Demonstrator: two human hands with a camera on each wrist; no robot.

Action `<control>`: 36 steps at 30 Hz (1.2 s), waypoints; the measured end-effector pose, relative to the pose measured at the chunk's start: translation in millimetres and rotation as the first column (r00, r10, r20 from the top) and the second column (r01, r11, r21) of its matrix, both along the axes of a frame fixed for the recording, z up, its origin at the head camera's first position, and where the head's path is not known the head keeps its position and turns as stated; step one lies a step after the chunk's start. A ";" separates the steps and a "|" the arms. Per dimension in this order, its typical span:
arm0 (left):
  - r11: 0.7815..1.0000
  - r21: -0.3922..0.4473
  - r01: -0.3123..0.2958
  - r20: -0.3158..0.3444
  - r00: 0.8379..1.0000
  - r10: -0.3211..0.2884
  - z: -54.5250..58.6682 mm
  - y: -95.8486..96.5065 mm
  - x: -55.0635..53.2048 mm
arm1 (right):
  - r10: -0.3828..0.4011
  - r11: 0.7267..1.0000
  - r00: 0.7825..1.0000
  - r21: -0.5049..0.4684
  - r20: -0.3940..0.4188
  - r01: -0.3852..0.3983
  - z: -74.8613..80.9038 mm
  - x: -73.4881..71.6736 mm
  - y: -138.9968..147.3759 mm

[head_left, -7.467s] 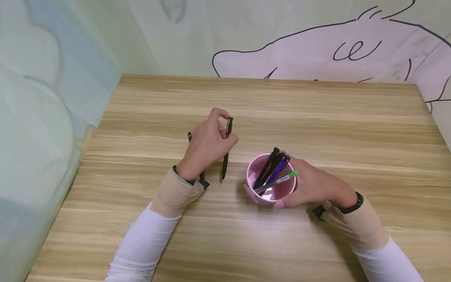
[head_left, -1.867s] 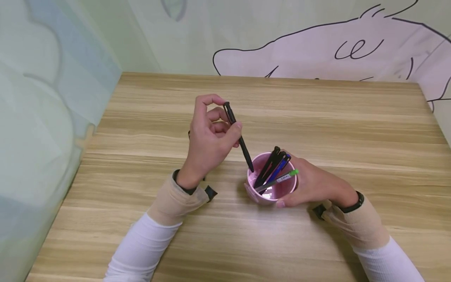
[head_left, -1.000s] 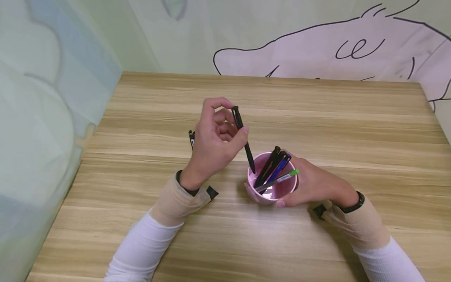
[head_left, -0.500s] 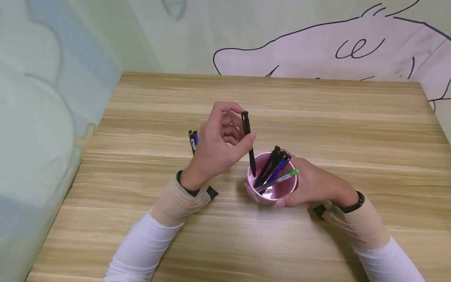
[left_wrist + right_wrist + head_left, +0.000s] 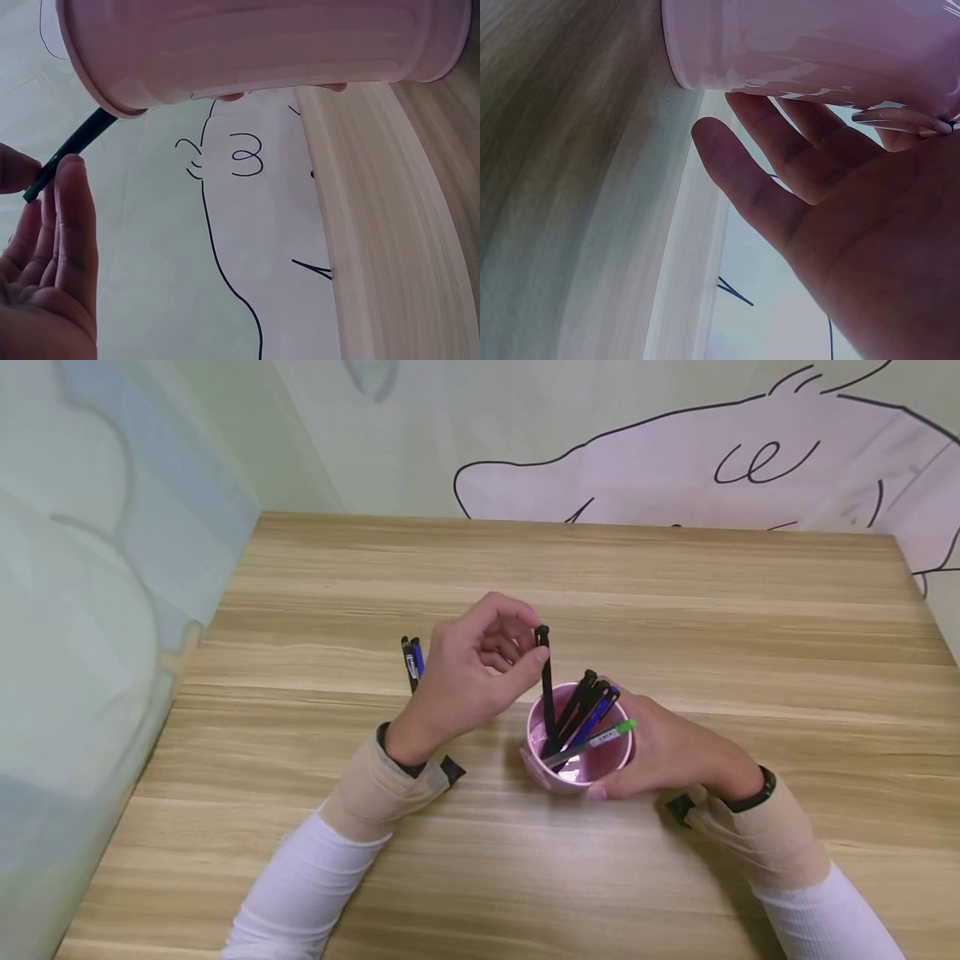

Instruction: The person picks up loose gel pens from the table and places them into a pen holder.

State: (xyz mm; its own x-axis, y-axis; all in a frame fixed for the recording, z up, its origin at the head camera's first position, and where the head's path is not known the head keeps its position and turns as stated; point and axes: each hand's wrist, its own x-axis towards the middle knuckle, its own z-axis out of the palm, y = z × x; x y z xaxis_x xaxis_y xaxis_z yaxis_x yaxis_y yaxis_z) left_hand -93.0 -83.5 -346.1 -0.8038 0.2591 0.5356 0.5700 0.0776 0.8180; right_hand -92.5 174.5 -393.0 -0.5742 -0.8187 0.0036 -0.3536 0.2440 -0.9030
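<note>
Head view: left hand (image 5: pixel 476 670) pinches black pen (image 5: pixel 547 691), tip below inside pink cup (image 5: pixel 558 786) gripped by right hand (image 5: pixel 665 748).

Indoor room, exact kind unclear — cartoon-printed wall (image 5: pixel 630 489), wood-grain table (image 5: pixel 712 627).

Both wrist views share the cup (image 5: pixel 270 45), close up.

From here, the left hand (image 5: pixel 474 672) covers the lower ends of two pens (image 5: pixel 409 662) on the table (image 5: pixel 675 610). The pink cup (image 5: pixel 552 782) hides part of the right hand (image 5: pixel 663 747). The label (image 5: pixel 603 739) on the green-tipped pen (image 5: pixel 572 753) is too small to read.
</note>
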 end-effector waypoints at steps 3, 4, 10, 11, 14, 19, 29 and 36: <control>1.000 -0.011 0.013 -0.003 1.000 -0.013 -0.4 0.5 0.1 | 0.002 1.000 1.000 -0.002 0.002 -0.002 0.2 0.0 0.3; 1.000 -0.013 0.017 -0.004 1.000 -0.017 -0.4 0.6 0.1 | 0.001 1.000 1.000 0.000 0.003 -0.001 0.1 0.1 0.3; 0.998 -0.033 0.060 -0.007 0.998 -0.060 -1.4 1.3 -0.2 | 0.003 1.000 1.000 0.004 -0.007 -0.003 0.2 0.0 0.9; 0.997 -0.040 0.067 -0.003 0.998 -0.067 -1.5 1.4 -0.1 | 0.002 1.000 1.000 0.005 -0.005 -0.002 0.4 0.2 1.0; 0.995 -0.065 0.078 0.010 0.997 -0.077 -1.6 1.0 0.0 | -0.002 1.000 1.000 0.007 0.004 0.002 0.6 0.6 1.2; 0.995 -0.092 0.048 0.009 0.999 -0.047 -0.8 -0.8 -0.6 | -0.011 1.000 1.000 0.012 -0.002 0.011 0.8 1.3 1.1; 0.993 -0.115 -0.007 0.014 1.000 0.009 -0.3 -1.9 -1.5 | -0.020 1.000 1.000 0.008 -0.013 0.020 2.0 2.1 0.9; 0.986 -0.159 -0.060 0.048 0.996 0.068 -0.8 -3.4 -2.5 | -0.024 1.000 1.000 0.001 -0.006 0.024 1.1 1.8 0.2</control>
State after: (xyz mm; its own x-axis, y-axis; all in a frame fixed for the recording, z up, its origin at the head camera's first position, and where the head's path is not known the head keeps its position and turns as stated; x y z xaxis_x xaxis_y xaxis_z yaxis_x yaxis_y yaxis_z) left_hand -95.5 -86.9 -346.9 -0.8478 0.2835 0.4483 0.5156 0.2425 0.8218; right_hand -90.7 174.8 -391.9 -0.5933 -0.8050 0.0059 -0.3529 0.2534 -0.9007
